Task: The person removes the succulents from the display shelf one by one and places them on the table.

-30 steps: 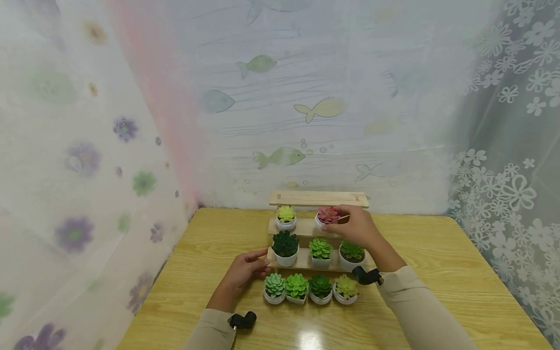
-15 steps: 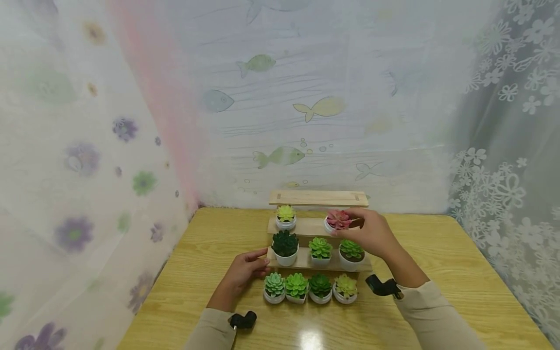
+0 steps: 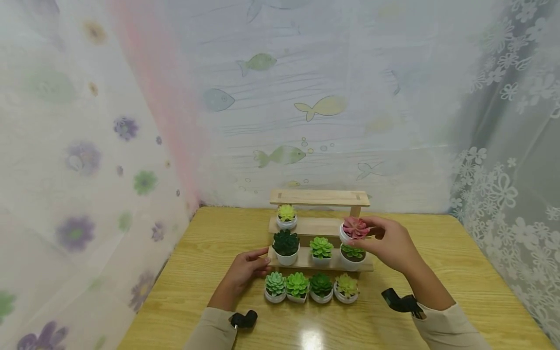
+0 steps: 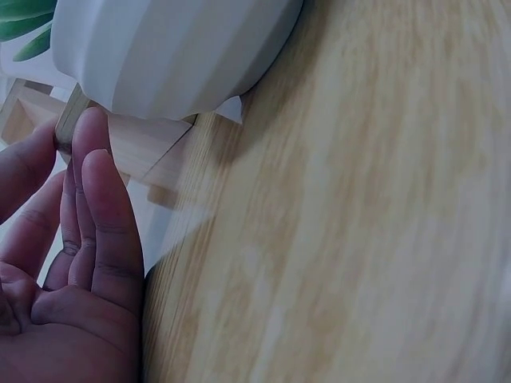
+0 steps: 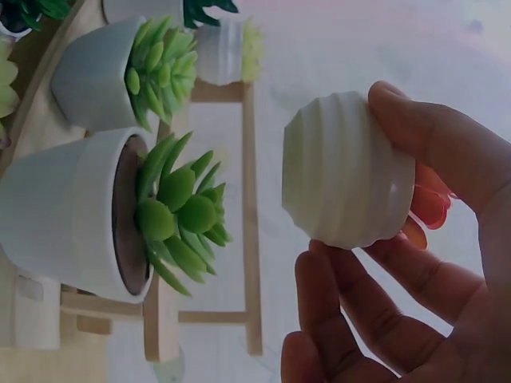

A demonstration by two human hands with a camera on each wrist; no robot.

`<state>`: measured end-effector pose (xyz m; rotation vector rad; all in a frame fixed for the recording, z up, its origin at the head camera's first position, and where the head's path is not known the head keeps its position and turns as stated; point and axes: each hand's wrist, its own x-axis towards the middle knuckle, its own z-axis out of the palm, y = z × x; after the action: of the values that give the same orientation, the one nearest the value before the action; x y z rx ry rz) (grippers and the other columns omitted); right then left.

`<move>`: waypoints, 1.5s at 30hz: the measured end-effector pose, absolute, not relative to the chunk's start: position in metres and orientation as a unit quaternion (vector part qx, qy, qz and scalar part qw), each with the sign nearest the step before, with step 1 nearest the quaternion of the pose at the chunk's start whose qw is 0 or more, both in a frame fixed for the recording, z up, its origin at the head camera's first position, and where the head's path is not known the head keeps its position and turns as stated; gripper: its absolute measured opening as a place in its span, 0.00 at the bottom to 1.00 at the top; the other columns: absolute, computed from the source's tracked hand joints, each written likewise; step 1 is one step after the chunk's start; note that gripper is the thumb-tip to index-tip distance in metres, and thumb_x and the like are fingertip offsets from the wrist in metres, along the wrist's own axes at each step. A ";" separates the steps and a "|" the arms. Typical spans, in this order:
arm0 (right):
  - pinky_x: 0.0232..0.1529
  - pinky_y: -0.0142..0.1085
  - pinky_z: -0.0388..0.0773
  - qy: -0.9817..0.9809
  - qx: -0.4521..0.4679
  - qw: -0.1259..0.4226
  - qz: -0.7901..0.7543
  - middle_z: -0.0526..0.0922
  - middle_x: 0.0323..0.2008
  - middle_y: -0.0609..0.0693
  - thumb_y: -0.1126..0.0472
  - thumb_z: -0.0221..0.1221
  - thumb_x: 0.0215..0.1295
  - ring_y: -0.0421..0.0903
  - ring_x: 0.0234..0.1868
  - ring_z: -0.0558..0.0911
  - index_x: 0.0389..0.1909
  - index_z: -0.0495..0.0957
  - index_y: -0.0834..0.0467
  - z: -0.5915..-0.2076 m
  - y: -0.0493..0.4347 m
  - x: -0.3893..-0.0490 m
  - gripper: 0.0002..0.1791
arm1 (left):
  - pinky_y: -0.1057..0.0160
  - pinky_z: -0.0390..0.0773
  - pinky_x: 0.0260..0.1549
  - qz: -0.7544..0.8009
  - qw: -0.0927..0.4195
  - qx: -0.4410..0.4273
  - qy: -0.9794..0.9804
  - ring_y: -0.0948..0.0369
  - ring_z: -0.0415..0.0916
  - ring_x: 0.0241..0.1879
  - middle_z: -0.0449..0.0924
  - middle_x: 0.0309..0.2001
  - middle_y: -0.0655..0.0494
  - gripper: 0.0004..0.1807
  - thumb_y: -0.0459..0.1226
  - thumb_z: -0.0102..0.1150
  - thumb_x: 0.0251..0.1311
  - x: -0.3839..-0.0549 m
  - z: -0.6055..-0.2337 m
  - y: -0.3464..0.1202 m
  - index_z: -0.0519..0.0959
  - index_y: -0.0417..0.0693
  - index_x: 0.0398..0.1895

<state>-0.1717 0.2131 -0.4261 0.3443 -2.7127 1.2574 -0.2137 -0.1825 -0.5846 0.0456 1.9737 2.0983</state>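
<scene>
My right hand (image 3: 389, 243) grips a small ribbed white pot (image 5: 347, 171) holding a pink succulent (image 3: 356, 227), between thumb and fingers. In the right wrist view the pot is in the air, apart from the shelf. Just below it in the head view, a green succulent (image 3: 352, 251) in a white pot sits at the right end of the middle tier. My left hand (image 3: 246, 271) pinches the left end of that tier of the wooden stand (image 3: 337, 262); the left wrist view shows the board's end (image 4: 72, 120) between thumb and finger.
A yellow-green succulent (image 3: 287, 214) stands on the upper tier, left. On the middle tier are a dark green succulent (image 3: 286, 243) and a bright green one (image 3: 321, 248). Several potted succulents line up in front, including a pale one (image 3: 275, 284). A bare top board (image 3: 319, 197) is behind.
My right hand has lifted the pink potted succulent off the upper tier and carried it right and toward me. The left hand keeps its place at the stand.
</scene>
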 end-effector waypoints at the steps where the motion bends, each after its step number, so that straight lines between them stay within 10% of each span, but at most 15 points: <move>1: 0.39 0.40 0.82 -0.899 0.112 0.064 0.419 0.84 0.55 0.51 0.35 0.75 0.53 0.49 0.47 0.84 0.65 0.79 0.49 -0.427 0.215 -0.170 0.41 | 0.66 0.86 0.37 0.721 0.130 0.016 0.680 0.62 0.89 0.37 0.90 0.36 0.53 0.30 0.35 0.66 0.69 -0.214 -0.584 -0.183 0.72 0.38 0.72; 45: 0.36 0.35 0.85 -0.887 0.140 -0.026 0.439 0.86 0.48 0.52 0.51 0.77 0.58 0.38 0.43 0.83 0.61 0.81 0.56 -0.490 0.282 -0.140 0.31 | 0.67 0.86 0.36 0.731 0.125 0.015 0.671 0.62 0.88 0.35 0.90 0.35 0.54 0.29 0.33 0.64 0.70 -0.211 -0.583 -0.181 0.71 0.35 0.72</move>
<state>-0.1400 0.2821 -0.4896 0.4468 -2.8336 1.4016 -0.2115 -0.1807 -0.5827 0.0443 1.9558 2.1287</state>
